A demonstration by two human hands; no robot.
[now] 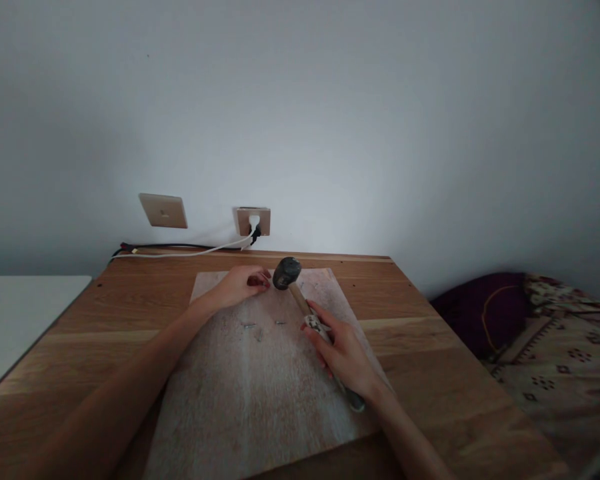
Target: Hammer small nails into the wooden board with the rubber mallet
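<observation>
My right hand point(340, 347) is wrapped round the handle of a mallet point(300, 298), which has a dark head, a pale wooden neck and a whitish worn band. The mallet's head is raised towards the far side, close to my left fingertips. My left hand point(240, 285) is over the far part of a pale, worn board point(240, 400), thumb and fingers pinched together. Whatever sits in that pinch is too small to make out. Nearer to me, two small nails point(249, 326) show on the board, between my hands.
Under the board is a wooden table point(410, 347) against the wall. At its back, a white cable point(190, 254) and a black one run to a wall socket point(265, 222). A white surface point(30, 313) adjoins on the left. Patterned cloth point(560, 360) lies at right.
</observation>
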